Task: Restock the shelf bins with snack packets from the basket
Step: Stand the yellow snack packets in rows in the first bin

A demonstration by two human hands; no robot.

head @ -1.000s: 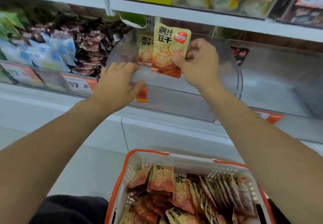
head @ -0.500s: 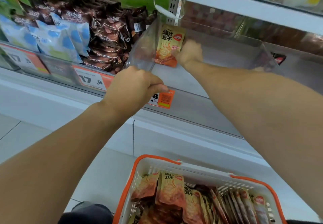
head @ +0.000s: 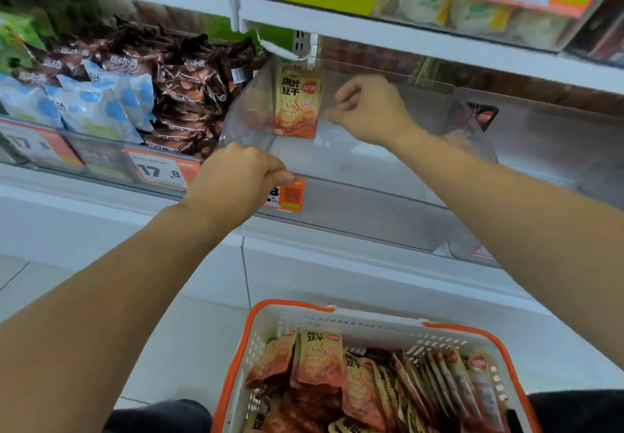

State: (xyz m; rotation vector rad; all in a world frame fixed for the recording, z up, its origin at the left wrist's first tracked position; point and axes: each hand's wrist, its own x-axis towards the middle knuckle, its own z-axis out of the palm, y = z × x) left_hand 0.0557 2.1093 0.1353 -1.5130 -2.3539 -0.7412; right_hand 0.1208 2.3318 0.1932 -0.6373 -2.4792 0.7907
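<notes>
One orange-and-yellow snack packet (head: 297,105) stands upright at the back left of a clear plastic shelf bin (head: 371,159). My right hand (head: 371,110) is inside the bin just right of the packet, fingers loosely curled, a small gap between them and the packet, holding nothing. My left hand (head: 241,177) grips the bin's front left rim. Below, a white basket with an orange rim (head: 290,307) holds several more of the same packets (head: 320,361).
The bin to the left is full of brown packets (head: 189,95) and blue-and-white packets (head: 91,105). Orange price tags (head: 162,171) line the shelf front. An upper shelf (head: 405,37) hangs over the bin. Further right sits another clear bin (head: 547,149).
My right hand carried the packet into the bin, set it upright at the back left and let go. My left hand closed on the bin's front rim.
</notes>
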